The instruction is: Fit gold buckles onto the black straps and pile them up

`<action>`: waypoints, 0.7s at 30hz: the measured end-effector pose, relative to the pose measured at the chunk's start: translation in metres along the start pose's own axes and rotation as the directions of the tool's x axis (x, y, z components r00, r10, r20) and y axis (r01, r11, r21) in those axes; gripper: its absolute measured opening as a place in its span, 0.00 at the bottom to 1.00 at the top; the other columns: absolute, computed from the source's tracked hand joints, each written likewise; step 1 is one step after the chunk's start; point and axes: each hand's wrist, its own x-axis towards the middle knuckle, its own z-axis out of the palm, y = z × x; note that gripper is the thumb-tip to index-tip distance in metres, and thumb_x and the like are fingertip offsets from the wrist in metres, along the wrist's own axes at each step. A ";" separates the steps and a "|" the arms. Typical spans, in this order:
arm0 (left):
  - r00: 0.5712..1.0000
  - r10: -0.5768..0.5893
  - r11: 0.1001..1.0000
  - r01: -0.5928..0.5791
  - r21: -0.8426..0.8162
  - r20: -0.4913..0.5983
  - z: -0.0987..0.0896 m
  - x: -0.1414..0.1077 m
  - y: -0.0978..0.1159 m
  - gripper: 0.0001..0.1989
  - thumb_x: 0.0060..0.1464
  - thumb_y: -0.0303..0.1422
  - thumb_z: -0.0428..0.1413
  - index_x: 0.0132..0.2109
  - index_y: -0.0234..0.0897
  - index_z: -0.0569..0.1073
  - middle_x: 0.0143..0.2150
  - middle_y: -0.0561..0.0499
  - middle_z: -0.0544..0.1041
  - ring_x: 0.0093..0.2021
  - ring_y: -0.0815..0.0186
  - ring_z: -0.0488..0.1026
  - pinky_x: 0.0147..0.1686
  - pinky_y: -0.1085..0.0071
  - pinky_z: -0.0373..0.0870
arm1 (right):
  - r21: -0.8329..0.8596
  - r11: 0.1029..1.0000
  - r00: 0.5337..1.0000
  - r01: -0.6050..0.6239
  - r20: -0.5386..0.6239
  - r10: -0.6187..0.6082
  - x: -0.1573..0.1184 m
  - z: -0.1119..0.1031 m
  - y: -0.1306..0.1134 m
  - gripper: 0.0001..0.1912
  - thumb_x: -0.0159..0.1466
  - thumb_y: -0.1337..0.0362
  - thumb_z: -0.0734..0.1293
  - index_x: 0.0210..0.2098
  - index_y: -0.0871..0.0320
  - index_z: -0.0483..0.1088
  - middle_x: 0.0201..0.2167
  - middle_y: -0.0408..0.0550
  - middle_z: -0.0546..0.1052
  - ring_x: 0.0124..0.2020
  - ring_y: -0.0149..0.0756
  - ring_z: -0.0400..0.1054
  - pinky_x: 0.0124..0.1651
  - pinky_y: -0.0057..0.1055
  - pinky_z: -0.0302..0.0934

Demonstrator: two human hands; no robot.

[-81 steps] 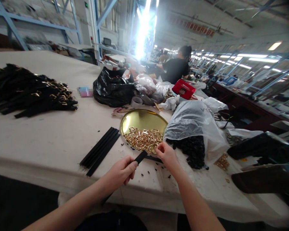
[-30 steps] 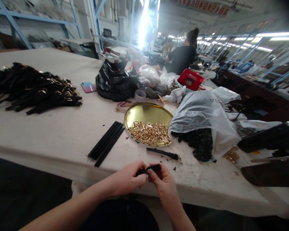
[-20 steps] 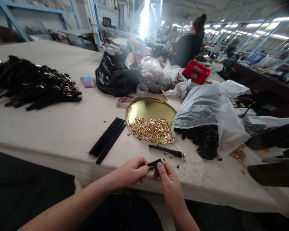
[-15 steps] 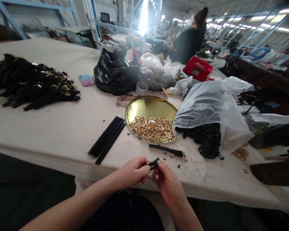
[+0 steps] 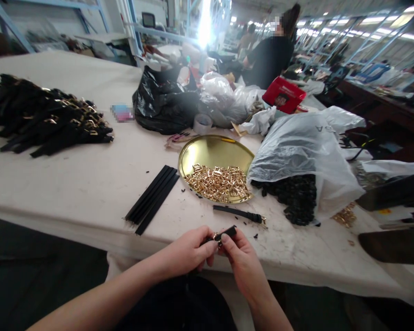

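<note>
Between my two hands, at the table's front edge, is a black strap (image 5: 227,232) with a small gold buckle. My left hand (image 5: 195,248) pinches it at the buckle side, and my right hand (image 5: 239,248) grips the strap near its free end. Just beyond them a finished-looking strap (image 5: 235,212) with a gold buckle at its right end lies on the table. Farther back, a round gold tray (image 5: 207,151) bears a heap of gold buckles (image 5: 219,183). Several flat black strips (image 5: 152,200) lie side by side to the left of the tray.
A large pile of buckled black straps (image 5: 48,117) covers the far left. Behind the tray are a black bag (image 5: 162,103), a tape roll (image 5: 203,123) and a red packet (image 5: 284,95). A clear bag (image 5: 296,142) spills small black pieces (image 5: 300,197) at right. A person (image 5: 271,57) is in the background.
The strap between my hands has shifted slightly right and more of its free end shows. My right thumb has moved down from the strap's tip toward the buckle.
</note>
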 end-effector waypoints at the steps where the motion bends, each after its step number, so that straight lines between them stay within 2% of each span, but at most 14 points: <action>1: 1.000 -0.009 1.000 0.009 0.013 0.000 0.000 -0.001 0.000 0.10 0.54 0.37 0.44 0.37 0.35 0.63 0.25 0.56 0.68 0.18 0.74 0.61 0.17 0.78 0.58 | 0.004 1.000 1.000 0.009 -0.011 -0.009 0.000 0.001 0.001 0.10 0.55 0.56 0.68 0.31 0.56 0.68 0.27 0.41 0.71 0.28 0.30 0.61 0.33 0.27 0.57; 7: 0.999 -0.038 0.997 0.041 0.067 -0.034 -0.001 -0.007 0.001 0.09 0.54 0.36 0.43 0.37 0.36 0.63 0.24 0.57 0.68 0.18 0.73 0.61 0.18 0.77 0.58 | 0.005 0.998 0.994 0.068 -0.084 -0.067 -0.002 0.004 0.005 0.10 0.55 0.58 0.69 0.32 0.56 0.70 0.28 0.42 0.72 0.28 0.31 0.63 0.33 0.28 0.57; 14: 0.998 0.010 1.000 -0.009 0.012 -0.058 0.004 -0.004 -0.004 0.10 0.55 0.38 0.43 0.34 0.36 0.61 0.24 0.57 0.66 0.19 0.74 0.60 0.18 0.79 0.56 | -0.033 0.997 0.997 0.066 -0.034 -0.067 -0.008 0.009 0.006 0.11 0.53 0.58 0.69 0.34 0.56 0.70 0.30 0.43 0.74 0.33 0.35 0.66 0.39 0.32 0.59; 18: 0.999 -0.013 1.000 0.012 -0.026 -0.043 0.004 0.000 -0.008 0.10 0.54 0.37 0.44 0.35 0.35 0.63 0.22 0.58 0.65 0.17 0.74 0.58 0.16 0.78 0.54 | -0.044 0.998 0.996 0.043 -0.075 -0.047 -0.009 0.009 0.008 0.12 0.57 0.55 0.66 0.34 0.57 0.71 0.25 0.42 0.72 0.28 0.32 0.63 0.35 0.29 0.59; 21: 0.999 -0.016 0.998 0.013 -0.063 -0.047 0.004 0.002 -0.010 0.10 0.54 0.37 0.44 0.34 0.35 0.63 0.20 0.58 0.64 0.16 0.75 0.56 0.15 0.78 0.54 | 0.073 0.997 0.994 -0.020 -0.110 0.028 -0.006 0.010 0.006 0.11 0.55 0.56 0.67 0.30 0.58 0.71 0.22 0.41 0.71 0.24 0.29 0.62 0.30 0.26 0.58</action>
